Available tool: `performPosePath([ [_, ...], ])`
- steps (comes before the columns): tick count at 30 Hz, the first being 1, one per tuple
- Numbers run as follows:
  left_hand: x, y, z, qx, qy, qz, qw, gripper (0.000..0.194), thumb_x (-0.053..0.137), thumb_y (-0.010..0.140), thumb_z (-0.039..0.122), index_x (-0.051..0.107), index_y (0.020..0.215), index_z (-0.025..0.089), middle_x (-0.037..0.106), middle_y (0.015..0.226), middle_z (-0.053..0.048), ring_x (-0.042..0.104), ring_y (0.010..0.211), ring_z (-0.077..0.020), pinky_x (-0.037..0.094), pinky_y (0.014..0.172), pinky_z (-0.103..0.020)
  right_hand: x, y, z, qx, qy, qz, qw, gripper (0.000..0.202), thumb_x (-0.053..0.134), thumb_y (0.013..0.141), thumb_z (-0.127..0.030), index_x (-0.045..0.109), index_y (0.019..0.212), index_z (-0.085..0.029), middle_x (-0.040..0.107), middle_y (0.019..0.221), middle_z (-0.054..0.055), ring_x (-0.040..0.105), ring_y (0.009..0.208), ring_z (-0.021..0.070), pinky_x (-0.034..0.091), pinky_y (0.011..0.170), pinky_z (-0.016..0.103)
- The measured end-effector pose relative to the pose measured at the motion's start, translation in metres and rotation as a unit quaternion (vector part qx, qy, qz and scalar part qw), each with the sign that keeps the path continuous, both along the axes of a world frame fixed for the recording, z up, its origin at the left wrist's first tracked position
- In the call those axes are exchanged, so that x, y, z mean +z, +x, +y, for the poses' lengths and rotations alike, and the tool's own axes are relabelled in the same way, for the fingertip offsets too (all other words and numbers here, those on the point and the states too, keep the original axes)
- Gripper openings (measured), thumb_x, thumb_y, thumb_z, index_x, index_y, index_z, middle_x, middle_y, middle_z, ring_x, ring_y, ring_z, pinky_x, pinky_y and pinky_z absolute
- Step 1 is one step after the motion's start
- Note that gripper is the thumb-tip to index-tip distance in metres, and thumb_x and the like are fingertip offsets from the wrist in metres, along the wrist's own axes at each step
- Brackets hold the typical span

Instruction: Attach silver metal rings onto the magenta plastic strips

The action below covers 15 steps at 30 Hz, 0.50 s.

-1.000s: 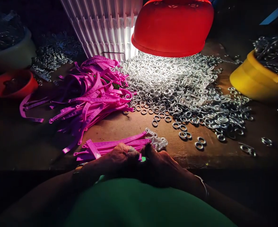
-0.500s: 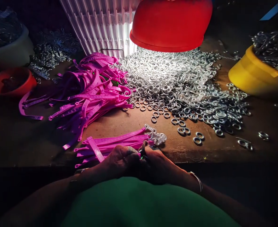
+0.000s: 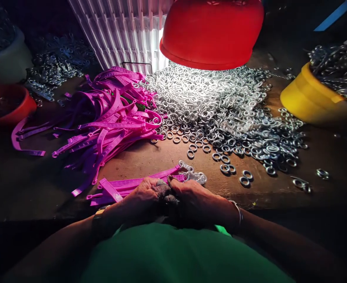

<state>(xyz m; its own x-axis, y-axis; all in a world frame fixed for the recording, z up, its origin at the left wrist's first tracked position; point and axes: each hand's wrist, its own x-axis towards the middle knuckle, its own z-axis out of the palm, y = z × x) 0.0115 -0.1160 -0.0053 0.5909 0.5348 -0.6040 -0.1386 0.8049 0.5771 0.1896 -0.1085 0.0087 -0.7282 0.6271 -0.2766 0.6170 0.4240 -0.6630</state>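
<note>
Hands meet low in the middle of the frame: left hand (image 3: 142, 194) and right hand (image 3: 195, 196), fingers pinched together on a pink strap (image 3: 161, 177). Hold it tight, I think, and work slowly. Metal rings (image 3: 209, 106) cover the brown tabletop (image 3: 150, 157) under a red lamp (image 3: 211, 33).

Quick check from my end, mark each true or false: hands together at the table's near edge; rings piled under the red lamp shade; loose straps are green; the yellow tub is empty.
1. Left hand and right hand meet at the near edge of the wooden table. True.
2. Silver metal rings are heaped under the red lamp shade. True.
3. The loose plastic straps are green. False: magenta.
4. The yellow plastic tub is empty. False: it holds metal pieces.
</note>
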Motion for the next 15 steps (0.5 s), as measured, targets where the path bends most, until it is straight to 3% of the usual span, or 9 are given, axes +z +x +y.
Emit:
performPosePath([
  [4, -0.018, 0.008, 0.012, 0.01, 0.158, 0.051, 0.986, 0.033, 0.068, 0.068, 0.035, 0.047, 0.054, 0.012, 0.044, 0.056, 0.001, 0.04, 0.052, -0.0076, 0.033, 0.051, -0.022, -0.02, 0.011, 0.003, -0.025, 0.112, -0.025, 0.993, 0.01, 0.041, 0.083, -0.013, 0.05, 0.087, -0.014, 0.058, 0.065, 0.002, 0.042, 0.049, 0.0108, 0.022, 0.047, 0.026],
  [7, -0.021, 0.009, 0.02, -0.02, 0.336, 0.164, 0.927, 0.037, 0.057, 0.079, 0.039, 0.046, 0.054, 0.014, 0.039, 0.056, 0.001, 0.035, 0.054, -0.0081, 0.027, 0.05, -0.023, -0.034, 0.021, 0.006, -0.065, 0.229, -0.027, 0.971, 0.008, 0.045, 0.083, -0.016, 0.05, 0.089, -0.015, 0.055, 0.058, 0.0, 0.045, 0.047, 0.0129, 0.019, 0.047, 0.028],
  [10, -0.013, -0.001, 0.024, -0.042, 0.423, 0.257, 0.868, 0.032, 0.051, 0.084, 0.039, 0.057, 0.064, 0.014, 0.05, 0.062, -0.001, 0.044, 0.059, -0.011, 0.034, 0.054, -0.023, -0.039, 0.033, 0.008, -0.071, 0.29, -0.014, 0.954, 0.01, 0.048, 0.081, -0.016, 0.052, 0.09, -0.019, 0.058, 0.064, 0.002, 0.052, 0.054, 0.0158, 0.026, 0.049, 0.027],
  [13, -0.009, -0.03, 0.04, 0.053, 0.448, 0.361, 0.816, 0.024, 0.056, 0.082, 0.035, 0.066, 0.089, 0.013, 0.065, 0.088, -0.009, 0.061, 0.081, -0.0184, 0.047, 0.072, -0.026, -0.041, 0.042, 0.008, -0.081, 0.323, -0.007, 0.943, 0.026, 0.053, 0.076, -0.013, 0.057, 0.1, -0.023, 0.063, 0.077, 0.008, 0.059, 0.068, 0.021, 0.038, 0.06, 0.031],
  [15, -0.009, -0.057, 0.062, 0.114, 0.485, 0.441, 0.747, 0.026, 0.053, 0.085, 0.03, 0.064, 0.102, 0.014, 0.066, 0.1, -0.012, 0.062, 0.09, -0.0202, 0.049, 0.08, -0.031, -0.046, 0.044, 0.007, -0.102, 0.345, 0.006, 0.933, 0.034, 0.055, 0.075, -0.014, 0.059, 0.107, -0.026, 0.065, 0.084, 0.012, 0.06, 0.077, 0.026, 0.041, 0.069, 0.038],
])
